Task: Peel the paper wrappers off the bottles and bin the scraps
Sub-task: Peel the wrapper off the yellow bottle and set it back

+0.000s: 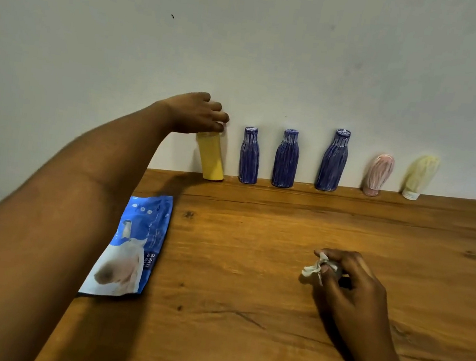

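A row of bottles stands along the wall at the table's far edge. My left hand (198, 113) grips the top of a bare yellow bottle (210, 156) at the row's left end; it leans slightly. To its right stand three bottles in blue wrappers (250, 156) (286, 159) (333, 161), then a tube in a pink wrapper (378, 174) and one in a pale yellow wrapper (419, 176), both cap down. My right hand (349, 285) rests on the table, fingers closed on a crumpled white paper scrap (314, 269).
A blue and white plastic pouch (131, 248) lies flat near the left edge of the wooden table (250, 270), partly under my left forearm. A plain wall rises directly behind the bottles. No bin is in view.
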Action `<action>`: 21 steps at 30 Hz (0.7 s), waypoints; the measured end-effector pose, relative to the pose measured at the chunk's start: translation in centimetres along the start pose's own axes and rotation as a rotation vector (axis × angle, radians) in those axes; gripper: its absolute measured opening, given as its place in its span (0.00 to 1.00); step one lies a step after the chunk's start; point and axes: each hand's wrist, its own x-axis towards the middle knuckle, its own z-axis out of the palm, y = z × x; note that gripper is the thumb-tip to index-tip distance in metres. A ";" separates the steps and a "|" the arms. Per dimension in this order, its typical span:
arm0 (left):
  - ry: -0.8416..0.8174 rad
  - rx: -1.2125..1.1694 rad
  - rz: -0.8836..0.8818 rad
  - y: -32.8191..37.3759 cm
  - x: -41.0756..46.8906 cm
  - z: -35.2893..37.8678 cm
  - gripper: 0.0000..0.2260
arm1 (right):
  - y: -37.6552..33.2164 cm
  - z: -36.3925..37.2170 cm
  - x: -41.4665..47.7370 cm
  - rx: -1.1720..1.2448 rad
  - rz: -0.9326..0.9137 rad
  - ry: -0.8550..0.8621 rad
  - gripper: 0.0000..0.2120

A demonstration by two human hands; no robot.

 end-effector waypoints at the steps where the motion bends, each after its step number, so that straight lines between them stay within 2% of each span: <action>1: 0.000 0.008 -0.003 0.1 -0.1 0.0 0.22 | -0.1 0.0 0.0 0.002 -0.001 0.002 0.12; 5: -0.010 0.016 -0.040 0.4 -0.2 0.1 0.28 | -0.1 0.0 0.0 0.008 -0.008 0.002 0.13; 9: 0.019 0.084 -0.024 0.8 0.2 0.5 0.24 | -0.3 0.0 0.1 0.018 -0.014 0.003 0.13; 16: -0.031 0.268 0.074 0.3 -0.3 -1.8 0.21 | -0.2 -0.1 0.2 0.001 -0.054 -0.008 0.11; 19: -0.043 0.162 0.089 -0.3 -2.5 -4.4 0.23 | 0.3 -0.1 0.3 -0.025 -0.056 -0.007 0.11; 21: -0.040 0.021 0.021 -0.1 -5.1 -6.8 0.25 | 0.2 -0.1 0.3 -0.037 -0.053 0.005 0.11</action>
